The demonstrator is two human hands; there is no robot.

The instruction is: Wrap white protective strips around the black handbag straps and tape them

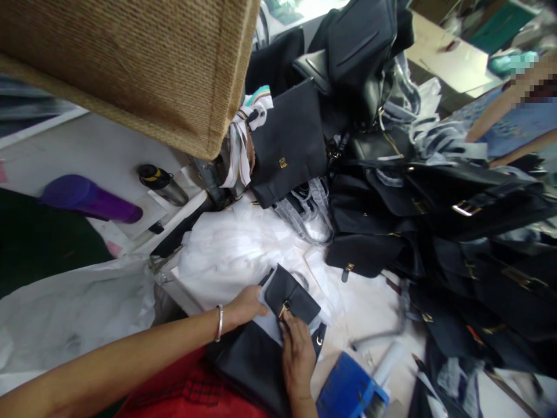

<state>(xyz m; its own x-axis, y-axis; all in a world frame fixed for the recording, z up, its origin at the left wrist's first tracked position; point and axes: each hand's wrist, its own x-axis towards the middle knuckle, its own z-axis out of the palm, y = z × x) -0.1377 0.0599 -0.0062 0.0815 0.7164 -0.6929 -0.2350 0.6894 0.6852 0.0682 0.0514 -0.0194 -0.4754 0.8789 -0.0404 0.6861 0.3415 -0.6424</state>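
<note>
Two hands (299, 351) on black bag (255, 360)

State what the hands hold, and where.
A black bag: left hand holds the side of its flap; right hand touches the gold clasp, grip unclear.

The left arm (130, 360) reaches in from the lower left, the forearm bare, its wrist (228, 316) nearly straight. The left hand (250, 303) is closed in a grip, most of its fingertips hidden. The right hand (299, 351) rises from the bottom edge, its back partly towards the camera, fingers bent and close together, tips pointing up and leftward; whether they pinch is unclear. The hands are near each other without touching, the left farther forward.
</note>
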